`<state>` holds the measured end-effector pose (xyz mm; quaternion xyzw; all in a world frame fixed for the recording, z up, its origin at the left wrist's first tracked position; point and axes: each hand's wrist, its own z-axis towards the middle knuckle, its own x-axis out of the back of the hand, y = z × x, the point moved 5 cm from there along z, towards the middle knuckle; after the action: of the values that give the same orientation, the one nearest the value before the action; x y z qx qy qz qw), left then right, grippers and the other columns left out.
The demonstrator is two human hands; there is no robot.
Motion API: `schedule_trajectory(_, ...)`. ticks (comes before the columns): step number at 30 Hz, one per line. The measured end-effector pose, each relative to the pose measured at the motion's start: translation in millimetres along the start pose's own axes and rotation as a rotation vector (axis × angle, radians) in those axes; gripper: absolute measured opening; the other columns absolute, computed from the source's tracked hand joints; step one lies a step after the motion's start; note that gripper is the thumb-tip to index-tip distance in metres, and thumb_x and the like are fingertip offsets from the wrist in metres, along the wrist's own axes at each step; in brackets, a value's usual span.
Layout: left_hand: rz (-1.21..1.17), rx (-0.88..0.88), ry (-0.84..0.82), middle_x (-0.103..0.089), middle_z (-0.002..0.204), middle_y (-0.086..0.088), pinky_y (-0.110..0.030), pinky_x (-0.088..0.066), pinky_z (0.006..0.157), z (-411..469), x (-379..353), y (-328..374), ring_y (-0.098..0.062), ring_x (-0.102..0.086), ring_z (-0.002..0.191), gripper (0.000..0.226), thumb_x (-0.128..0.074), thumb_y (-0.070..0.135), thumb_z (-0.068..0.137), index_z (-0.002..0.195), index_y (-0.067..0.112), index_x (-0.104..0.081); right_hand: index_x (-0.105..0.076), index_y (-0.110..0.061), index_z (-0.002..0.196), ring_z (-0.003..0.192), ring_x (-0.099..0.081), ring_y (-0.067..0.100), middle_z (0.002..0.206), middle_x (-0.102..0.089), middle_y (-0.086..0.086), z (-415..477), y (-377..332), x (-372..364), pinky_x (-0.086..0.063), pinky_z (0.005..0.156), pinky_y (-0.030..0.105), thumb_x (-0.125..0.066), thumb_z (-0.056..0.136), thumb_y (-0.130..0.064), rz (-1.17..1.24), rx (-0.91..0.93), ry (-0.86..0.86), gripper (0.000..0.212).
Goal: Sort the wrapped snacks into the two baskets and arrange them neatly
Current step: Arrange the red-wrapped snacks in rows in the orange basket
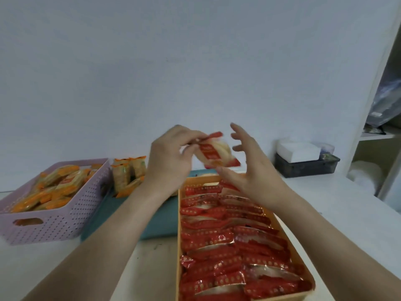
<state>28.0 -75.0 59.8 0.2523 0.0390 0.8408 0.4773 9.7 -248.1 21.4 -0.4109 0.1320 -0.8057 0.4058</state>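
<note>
Two baskets, two hands, one snack in the air. The orange basket (178, 235) is the landmark: long, solid-walled, packed with red packs (227, 242) lying overlapped in roughly two rows along its length, too many and too overlapped to count

One red-wrapped snack (213, 153) is held above the far end of the orange basket: pale, see-through middle showing a whitish filling, red label panel with small gold marks, red crimped ends, tilted, motion-blurred. The left hand (169, 161) pinches its upper red end between thumb and curled fingers. The right hand (249, 168) is just right of the snack, fingers spread wide and straight, thumb under the lower corner; contact can't be told through the blur

One purple basket (65, 220), perforated walls with a slot handle, sits well left of the orange basket and holds a loose heap of orange-wrapped packs (52, 190), count unclear. Between the two baskets lies one teal mat (134, 213), touching the orange basket's left wall, with a small cluster of loose orange-wrapped packs (128, 174) at its far end, some upright, maybe five or six

Beyond and right of the orange basket: one dark box (306, 166) topped with white tissue, then a white shelf unit (377, 135)
</note>
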Motion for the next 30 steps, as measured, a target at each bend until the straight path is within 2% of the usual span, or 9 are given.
schedule_trajectory(4,-0.067,0.092,-0.167,-0.059,0.096,0.011,-0.015,-0.05,0.084,-8,-26,14,-0.003,-0.058,0.09,0.031,-0.071,0.006,0.084,0.107,0.026,-0.065,-0.052,-0.023,0.123,0.087,-0.065,-0.003,0.093,-0.066,-0.022,6,-10,13,-0.051,0.079,0.015,-0.065,0.089,-0.026,0.01,0.004,0.037,0.037)
schedule_trajectory(6,0.056,0.198,-0.27,-0.056,0.096,0.012,-0.026,-0.052,0.082,-17,-36,1,-0.004,-0.057,0.088,0.026,-0.071,0.019,0.085,0.103,0.03,-0.056,-0.056,-0.019,0.11,0.08,-0.064,-0.007,0.09,-0.066,-0.017,2,6,24,-0.05,0.067,0.012,-0.065,0.089,-0.013,0.114,-0.141,0.133,0.024)
schedule_trajectory(9,0.297,0.194,-0.631,-0.063,0.11,0.008,-0.034,-0.049,0.086,-36,-62,-5,-0.014,-0.06,0.101,0.026,-0.061,0.04,0.09,0.114,0.028,-0.057,-0.054,-0.014,0.109,0.069,-0.067,-0.005,0.093,-0.067,-0.001,-10,34,25,-0.049,0.05,0.013,-0.065,0.088,-0.002,0.529,-0.44,0.224,0.026)
schedule_trajectory(13,0.232,0.098,-0.674,-0.058,0.117,0.009,-0.028,-0.045,0.091,-40,-73,0,-0.01,-0.054,0.108,0.033,-0.059,0.036,0.092,0.125,0.033,-0.055,-0.055,-0.012,0.11,0.074,-0.071,0.011,0.096,-0.068,0.005,-14,49,14,-0.055,0.055,0.022,-0.067,0.087,-0.001,0.685,-0.572,0.243,0.028)
schedule_trajectory(17,0.242,0.117,-0.809,-0.062,0.12,0.01,-0.035,-0.047,0.095,-42,-79,-9,-0.012,-0.056,0.111,0.033,-0.054,0.031,0.095,0.128,0.032,-0.057,-0.061,-0.019,0.113,0.085,-0.07,0.015,0.101,-0.067,0.006,-10,53,9,-0.058,0.061,0.026,-0.066,0.086,0.003,0.674,-0.564,0.224,0.035)
schedule_trajectory(20,0.239,0.216,-0.888,-0.064,0.111,0.011,-0.035,-0.047,0.093,-45,-83,-16,-0.013,-0.057,0.108,0.03,-0.056,0.034,0.094,0.123,0.03,-0.063,-0.066,-0.018,0.111,0.089,-0.069,0.017,0.1,-0.07,0.003,-6,55,8,-0.058,0.067,0.028,-0.069,0.084,0.001,0.499,-0.513,0.107,0.033)
schedule_trajectory(25,0.136,0.256,-0.874,-0.067,0.108,0.017,-0.036,-0.047,0.094,-46,-79,-19,-0.007,-0.058,0.104,0.02,-0.056,0.036,0.095,0.107,0.037,-0.071,-0.071,-0.025,0.094,0.086,-0.068,0.017,0.091,-0.073,-0.006,5,46,0,-0.057,0.08,0.039,-0.069,0.078,-0.018,-0.123,-0.331,-0.317,0.018)
schedule_trajectory(28,0.176,0.22,-0.891,-0.068,0.103,0.015,-0.039,-0.05,0.086,-48,-77,-14,-0.008,-0.059,0.095,0.018,-0.054,0.043,0.094,0.106,0.039,-0.067,-0.065,-0.034,0.111,0.11,-0.058,0.016,0.113,-0.067,-0.01,8,39,-11,-0.039,0.1,0.046,-0.053,0.088,-0.035,-0.475,-0.288,-0.518,0.025)
schedule_trajectory(30,0.198,0.192,-0.879,-0.066,0.097,0.014,-0.037,-0.049,0.078,-49,-75,-9,-0.007,-0.057,0.085,0.017,-0.053,0.047,0.093,0.104,0.034,-0.056,-0.062,-0.036,0.116,0.117,-0.051,0.019,0.115,-0.065,-0.007,4,39,-24,-0.03,0.099,0.049,-0.038,0.094,-0.035,-0.565,-0.256,-0.595,0.032)
